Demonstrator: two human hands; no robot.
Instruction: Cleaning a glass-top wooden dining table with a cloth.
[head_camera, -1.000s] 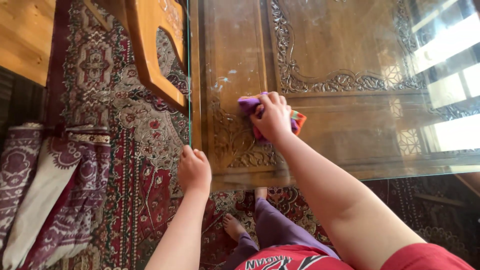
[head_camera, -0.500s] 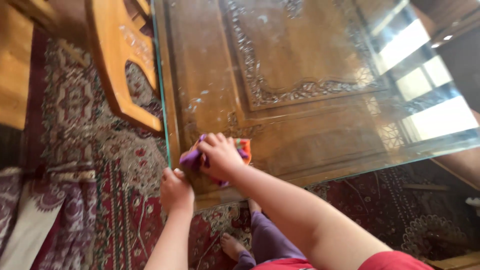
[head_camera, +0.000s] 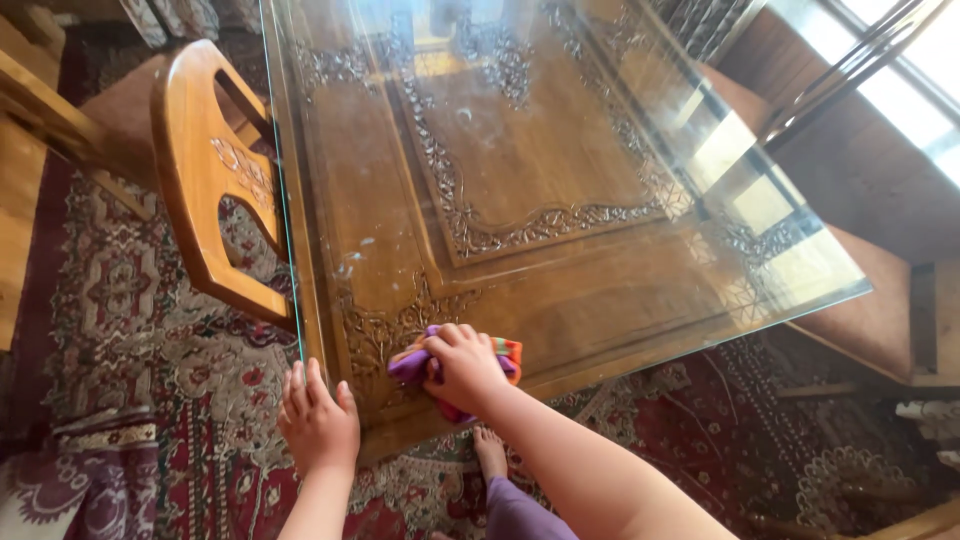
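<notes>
right hand (head_camera: 468, 366), fingers clamped on a bunched multicoloured cloth (head_camera: 505, 352), presses it to the glass-topped carved surface (head_camera: 560, 200); left hand (head_camera: 318, 420), fingers together, braces the corner for balance.

The right hand (head_camera: 468, 368) presses a purple-and-orange cloth (head_camera: 502, 355) onto the glass-covered carved wooden worktop (head_camera: 560, 180); the left hand (head_camera: 318, 420) rests flat at its corner, beside a wooden chair (head_camera: 205, 180).
</notes>
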